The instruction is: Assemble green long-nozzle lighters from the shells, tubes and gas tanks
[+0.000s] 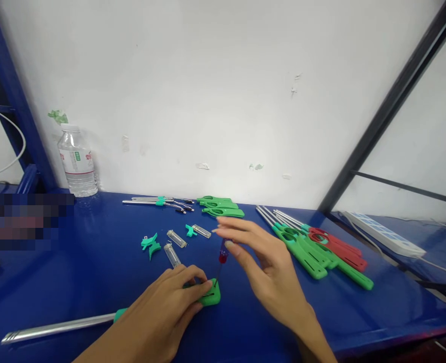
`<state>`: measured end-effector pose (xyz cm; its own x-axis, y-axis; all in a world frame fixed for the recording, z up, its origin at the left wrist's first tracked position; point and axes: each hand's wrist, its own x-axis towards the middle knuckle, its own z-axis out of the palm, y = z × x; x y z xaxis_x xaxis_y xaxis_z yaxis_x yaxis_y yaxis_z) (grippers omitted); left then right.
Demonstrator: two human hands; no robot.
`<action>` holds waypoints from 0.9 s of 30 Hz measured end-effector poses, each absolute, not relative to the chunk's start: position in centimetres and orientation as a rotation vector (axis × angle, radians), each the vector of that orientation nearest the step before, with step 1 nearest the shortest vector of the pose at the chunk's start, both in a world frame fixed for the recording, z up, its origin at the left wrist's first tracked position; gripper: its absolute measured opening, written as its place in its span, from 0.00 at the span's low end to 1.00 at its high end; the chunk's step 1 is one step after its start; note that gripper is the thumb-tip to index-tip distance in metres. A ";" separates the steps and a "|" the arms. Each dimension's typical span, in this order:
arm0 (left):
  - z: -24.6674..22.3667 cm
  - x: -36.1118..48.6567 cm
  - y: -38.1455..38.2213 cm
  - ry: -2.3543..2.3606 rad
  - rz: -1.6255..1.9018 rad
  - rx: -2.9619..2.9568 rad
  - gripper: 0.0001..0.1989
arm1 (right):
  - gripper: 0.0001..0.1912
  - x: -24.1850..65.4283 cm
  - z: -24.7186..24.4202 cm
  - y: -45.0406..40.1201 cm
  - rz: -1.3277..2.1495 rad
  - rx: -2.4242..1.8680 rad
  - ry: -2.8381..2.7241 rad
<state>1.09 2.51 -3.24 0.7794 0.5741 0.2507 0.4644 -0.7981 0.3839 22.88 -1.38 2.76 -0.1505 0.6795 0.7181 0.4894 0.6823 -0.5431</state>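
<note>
My left hand point(162, 305) is closed around the green handle of a long-nosed lighter point(214, 298) and presses it on the blue table. The lighter's metal tube points to the left, partly hidden by my wrist. My right hand point(270, 275) pinches the top of a screwdriver point(223, 257) with a red and dark handle. It stands nearly upright, its tip at a slot in the end of the green handle. Just beyond my left hand lie clear fuel tanks point(176, 238) and teal triggers point(154, 249).
Green handle shells point(223, 212) and metal tubes with wires point(147, 202) lie along the wall. Several green and red lighters point(306, 257) are piled at the right. A water bottle point(77, 166) stands back left; a white power strip point(385, 234) lies far right.
</note>
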 end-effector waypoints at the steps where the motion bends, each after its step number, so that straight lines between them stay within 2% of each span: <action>1: -3.3 1.1 2.5 0.803 0.520 2.673 0.20 | 0.17 22.9 2.8 -1.4 0.250 -0.913 -1.799; 6: -3.4 0.9 2.5 0.792 0.527 2.676 0.20 | 0.13 22.9 2.9 -1.4 0.190 -0.947 -1.751; 10: -3.5 0.9 2.5 0.801 0.519 2.676 0.19 | 0.17 23.0 3.0 -1.4 0.295 -0.910 -1.814; 14: -3.4 0.9 2.6 0.806 0.511 2.679 0.20 | 0.11 22.9 2.9 -1.4 0.151 -0.940 -1.761; 18: -3.2 0.9 2.5 0.806 0.496 2.678 0.20 | 0.16 22.9 2.9 -1.4 0.274 -0.948 -1.805; 20: -3.1 0.9 2.4 0.807 0.491 2.678 0.20 | 0.13 23.0 2.9 -1.4 0.329 -0.936 -1.757; 23: -3.0 0.9 2.3 0.812 0.485 2.676 0.20 | 0.09 23.0 2.9 -1.4 0.226 -0.973 -1.726; 27: -2.9 1.1 2.5 0.827 0.478 2.671 0.19 | 0.15 23.1 3.2 -1.5 0.321 -0.987 -1.771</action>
